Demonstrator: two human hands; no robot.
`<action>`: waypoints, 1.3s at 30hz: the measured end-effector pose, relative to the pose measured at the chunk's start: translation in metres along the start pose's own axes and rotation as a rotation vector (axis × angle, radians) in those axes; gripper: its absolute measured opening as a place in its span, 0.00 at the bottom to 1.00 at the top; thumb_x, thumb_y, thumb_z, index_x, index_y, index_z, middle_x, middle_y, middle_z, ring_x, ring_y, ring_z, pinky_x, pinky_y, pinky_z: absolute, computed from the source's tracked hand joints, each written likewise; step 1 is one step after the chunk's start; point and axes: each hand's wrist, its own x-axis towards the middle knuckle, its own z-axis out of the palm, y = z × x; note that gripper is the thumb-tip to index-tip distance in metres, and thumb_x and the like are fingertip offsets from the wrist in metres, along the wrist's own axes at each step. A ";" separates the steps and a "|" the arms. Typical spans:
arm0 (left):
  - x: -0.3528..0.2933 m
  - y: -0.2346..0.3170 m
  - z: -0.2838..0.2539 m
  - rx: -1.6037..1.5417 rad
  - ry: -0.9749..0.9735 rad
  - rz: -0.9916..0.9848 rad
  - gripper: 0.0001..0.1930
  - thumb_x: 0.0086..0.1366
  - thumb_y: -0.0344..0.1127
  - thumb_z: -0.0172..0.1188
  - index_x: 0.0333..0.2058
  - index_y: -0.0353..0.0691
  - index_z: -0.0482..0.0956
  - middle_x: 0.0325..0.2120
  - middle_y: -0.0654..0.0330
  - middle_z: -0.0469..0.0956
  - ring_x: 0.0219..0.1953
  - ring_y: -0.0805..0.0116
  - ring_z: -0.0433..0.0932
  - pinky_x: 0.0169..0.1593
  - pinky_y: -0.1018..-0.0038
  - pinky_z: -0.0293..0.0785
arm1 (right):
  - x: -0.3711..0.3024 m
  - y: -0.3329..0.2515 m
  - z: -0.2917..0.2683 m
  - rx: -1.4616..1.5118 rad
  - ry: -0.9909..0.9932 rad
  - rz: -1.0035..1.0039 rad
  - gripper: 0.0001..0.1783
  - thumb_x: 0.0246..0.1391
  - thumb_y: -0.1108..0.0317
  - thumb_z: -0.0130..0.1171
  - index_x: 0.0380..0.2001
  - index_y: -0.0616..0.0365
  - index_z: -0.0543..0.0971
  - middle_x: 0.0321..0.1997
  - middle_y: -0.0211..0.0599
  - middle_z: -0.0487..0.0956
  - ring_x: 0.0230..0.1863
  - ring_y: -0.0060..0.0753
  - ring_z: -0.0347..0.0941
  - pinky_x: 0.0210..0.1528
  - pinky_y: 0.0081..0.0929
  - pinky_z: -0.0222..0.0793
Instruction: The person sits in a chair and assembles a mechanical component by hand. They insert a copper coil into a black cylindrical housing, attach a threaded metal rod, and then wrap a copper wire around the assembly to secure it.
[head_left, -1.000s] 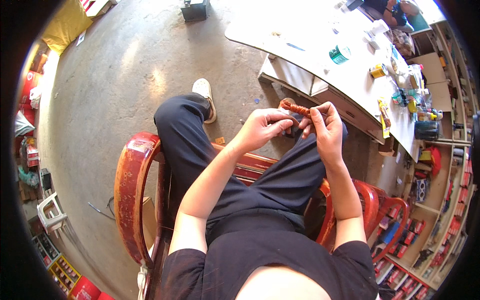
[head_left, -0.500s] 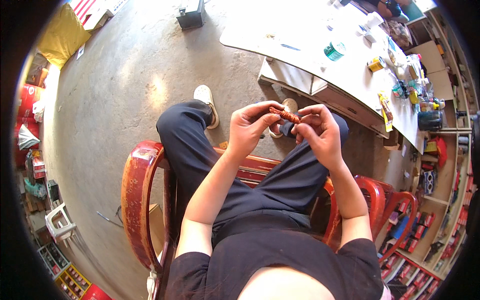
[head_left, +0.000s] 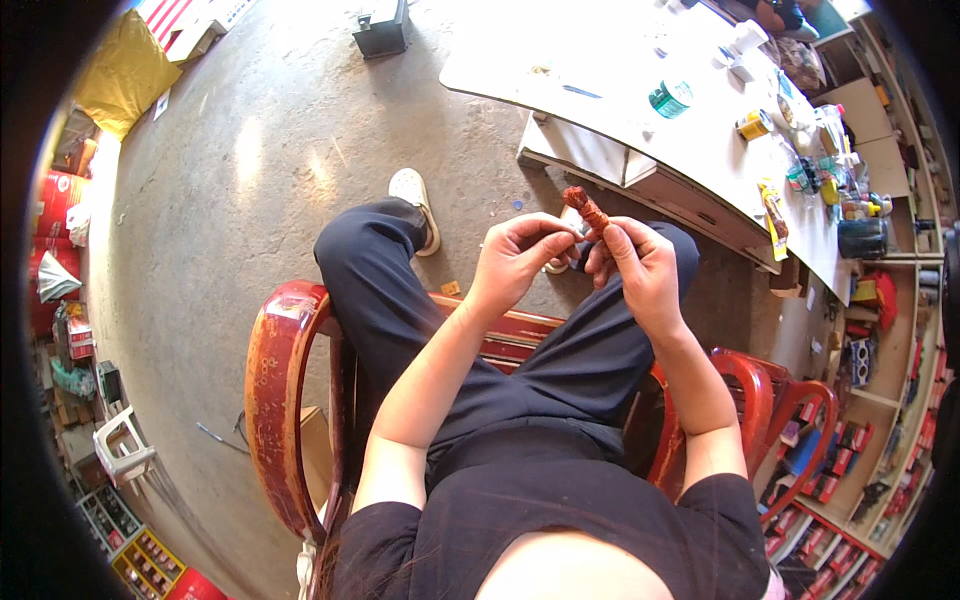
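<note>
A short, reddish-brown bundle (head_left: 584, 207), twisted or wound like cord or wire, tilts up and to the left in front of my knees. My right hand (head_left: 643, 272) grips its lower end between thumb and fingers. Close beside it, my left hand (head_left: 518, 262) is closed in a pinch, its fingertips near the bundle's lower part. Whatever lies in that pinch is too small to make out. Both forearms reach forward over my lap.
I sit on a worn red wooden chair (head_left: 285, 400) with curved arms. Ahead on the right stands a white-topped desk (head_left: 560, 65) bearing a green tin (head_left: 670, 98) and bottles. Crowded shelves line the right; a white stool (head_left: 124, 445) stands left, a black box (head_left: 381, 28) far ahead.
The bundle has swung from nearly level between both hands to a steep upward tilt in my right hand. My left hand has let go of its far end and moved slightly lower and right.
</note>
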 end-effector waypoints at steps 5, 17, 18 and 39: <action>0.006 0.002 -0.009 0.032 -0.038 -0.028 0.06 0.65 0.31 0.60 0.35 0.33 0.79 0.27 0.64 0.78 0.31 0.78 0.75 0.38 0.81 0.71 | 0.001 -0.008 -0.008 0.130 -0.115 0.149 0.18 0.68 0.59 0.47 0.36 0.64 0.76 0.20 0.29 0.74 0.17 0.14 0.66 0.20 0.11 0.62; 0.029 0.025 -0.025 0.327 -0.237 -0.241 0.07 0.64 0.31 0.61 0.37 0.33 0.81 0.27 0.67 0.78 0.31 0.81 0.75 0.38 0.82 0.73 | 0.006 -0.011 -0.028 -0.765 -0.066 0.026 0.10 0.62 0.69 0.54 0.34 0.66 0.79 0.16 0.32 0.74 0.16 0.18 0.70 0.20 0.18 0.65; 0.026 0.021 -0.022 0.260 -0.238 -0.240 0.08 0.65 0.31 0.60 0.39 0.33 0.81 0.27 0.66 0.78 0.31 0.80 0.75 0.38 0.82 0.73 | 0.006 -0.008 -0.023 -0.705 0.037 -0.025 0.10 0.62 0.69 0.53 0.34 0.66 0.78 0.16 0.31 0.74 0.17 0.17 0.70 0.20 0.17 0.65; 0.019 0.005 -0.018 0.288 -0.298 -0.061 0.08 0.66 0.29 0.58 0.40 0.33 0.81 0.29 0.63 0.80 0.31 0.80 0.75 0.38 0.82 0.73 | 0.006 0.005 -0.023 0.204 -0.168 0.215 0.16 0.68 0.61 0.47 0.35 0.63 0.77 0.17 0.25 0.72 0.13 0.13 0.63 0.16 0.11 0.57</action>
